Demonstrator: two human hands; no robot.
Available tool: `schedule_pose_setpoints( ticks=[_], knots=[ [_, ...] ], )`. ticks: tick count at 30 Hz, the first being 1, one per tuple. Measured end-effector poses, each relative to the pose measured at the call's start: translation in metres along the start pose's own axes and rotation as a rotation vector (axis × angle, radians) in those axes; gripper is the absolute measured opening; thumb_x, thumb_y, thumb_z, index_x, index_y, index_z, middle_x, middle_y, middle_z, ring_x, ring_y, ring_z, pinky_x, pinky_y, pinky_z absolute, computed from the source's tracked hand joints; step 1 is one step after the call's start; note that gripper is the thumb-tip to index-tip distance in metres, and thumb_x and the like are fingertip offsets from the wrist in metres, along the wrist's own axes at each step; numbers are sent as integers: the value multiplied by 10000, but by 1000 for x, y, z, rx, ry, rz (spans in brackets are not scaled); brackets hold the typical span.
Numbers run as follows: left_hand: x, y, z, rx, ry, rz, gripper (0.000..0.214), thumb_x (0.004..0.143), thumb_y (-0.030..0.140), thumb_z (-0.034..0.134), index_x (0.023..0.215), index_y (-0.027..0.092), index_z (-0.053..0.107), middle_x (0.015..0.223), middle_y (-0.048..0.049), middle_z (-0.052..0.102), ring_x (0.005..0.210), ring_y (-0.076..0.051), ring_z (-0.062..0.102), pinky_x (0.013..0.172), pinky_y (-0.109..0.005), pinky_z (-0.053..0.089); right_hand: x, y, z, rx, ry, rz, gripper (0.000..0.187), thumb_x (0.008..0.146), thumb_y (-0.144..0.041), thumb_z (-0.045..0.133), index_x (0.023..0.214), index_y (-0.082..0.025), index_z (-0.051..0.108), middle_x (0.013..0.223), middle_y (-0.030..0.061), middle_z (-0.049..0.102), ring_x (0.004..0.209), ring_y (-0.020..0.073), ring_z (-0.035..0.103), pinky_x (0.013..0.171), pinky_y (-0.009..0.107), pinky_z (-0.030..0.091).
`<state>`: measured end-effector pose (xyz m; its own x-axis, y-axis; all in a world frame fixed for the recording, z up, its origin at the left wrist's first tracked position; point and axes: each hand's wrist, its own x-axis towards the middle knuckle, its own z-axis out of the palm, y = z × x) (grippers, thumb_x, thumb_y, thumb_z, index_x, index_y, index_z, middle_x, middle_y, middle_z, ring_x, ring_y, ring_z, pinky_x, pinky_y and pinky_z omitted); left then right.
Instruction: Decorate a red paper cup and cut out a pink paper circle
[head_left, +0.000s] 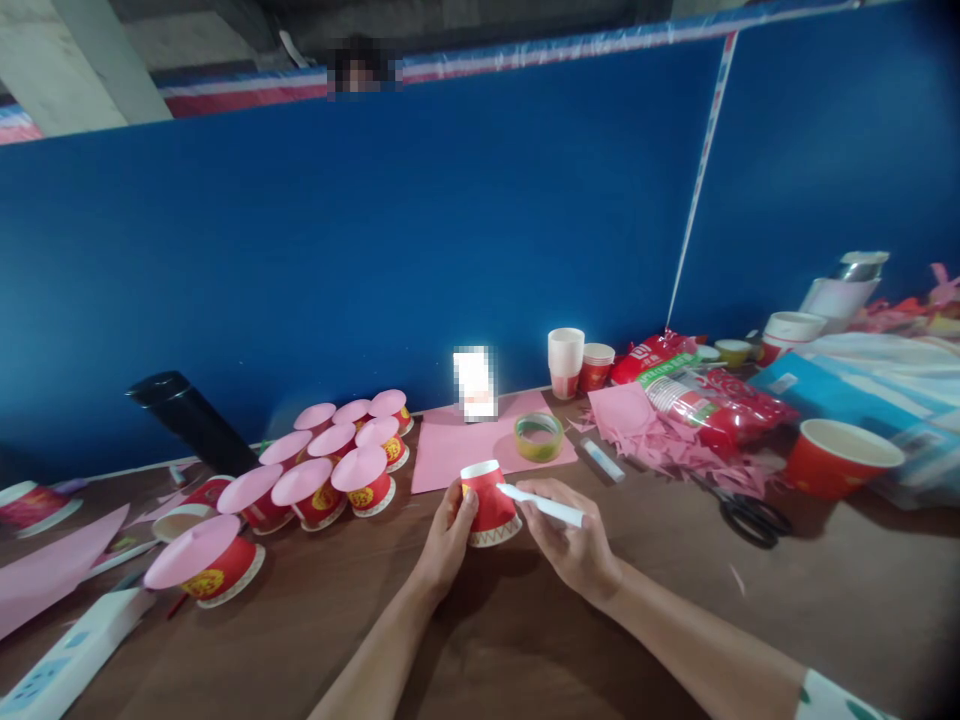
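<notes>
A red paper cup (491, 508) stands upside down on the brown table, its white rim at the bottom marked with a zigzag line. My left hand (450, 522) grips the cup's left side between thumb and fingers. In my right hand (566, 540) is a white marker pen (551, 507), its tip at the cup's upper right side. Behind the cup lies a pink paper sheet (442, 450) with a roll of tape (538, 437) on it. To the left stand several upturned red cups topped with pink paper discs (360, 468).
Black scissors (754, 518) and an orange-red cup (840, 460) lie to the right, near pink paper scraps (690, 462) and a red bag of cups (697, 395). A white power strip (75, 650) and black bottle (195, 420) are at left. A blue partition (420, 230) rises behind.
</notes>
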<state>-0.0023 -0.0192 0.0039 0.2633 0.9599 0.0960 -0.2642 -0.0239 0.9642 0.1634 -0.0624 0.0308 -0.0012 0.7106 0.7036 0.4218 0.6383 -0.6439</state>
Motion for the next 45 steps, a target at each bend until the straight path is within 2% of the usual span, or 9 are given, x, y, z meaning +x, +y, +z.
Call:
schedule_pose_setpoints(
  ticks=[10,26,37,45],
  knots=[
    [-1,2,1,14,-4,-3,438,811,389,497,1194,178,476,1115,-86,602,1008,-235,557,873,-347,413,0,0,-1,3,-18,22,162,848,-206,464,953,-184,585,843,63,631,770,175,599,745,292,491],
    [-2,7,3,66,-27,3,409,804,394,502,1147,172,514,1128,-86,592,1028,-240,539,870,-346,418,1,-1,0,-13,16,-23,157,839,-200,481,962,-196,578,850,56,640,782,172,611,739,285,499],
    [-2,5,1,68,14,-1,430,796,386,519,1174,183,492,1098,-81,608,1025,-234,544,885,-349,411,0,2,0,-7,-14,-15,152,843,-193,468,959,-187,566,852,70,631,787,183,594,738,307,487],
    [-2,2,0,46,40,-17,456,783,409,529,1181,189,495,1066,-81,624,972,-233,573,851,-358,434,2,0,0,-48,24,-22,145,840,-213,474,926,-190,587,824,54,643,764,173,617,731,290,503]
  ],
)
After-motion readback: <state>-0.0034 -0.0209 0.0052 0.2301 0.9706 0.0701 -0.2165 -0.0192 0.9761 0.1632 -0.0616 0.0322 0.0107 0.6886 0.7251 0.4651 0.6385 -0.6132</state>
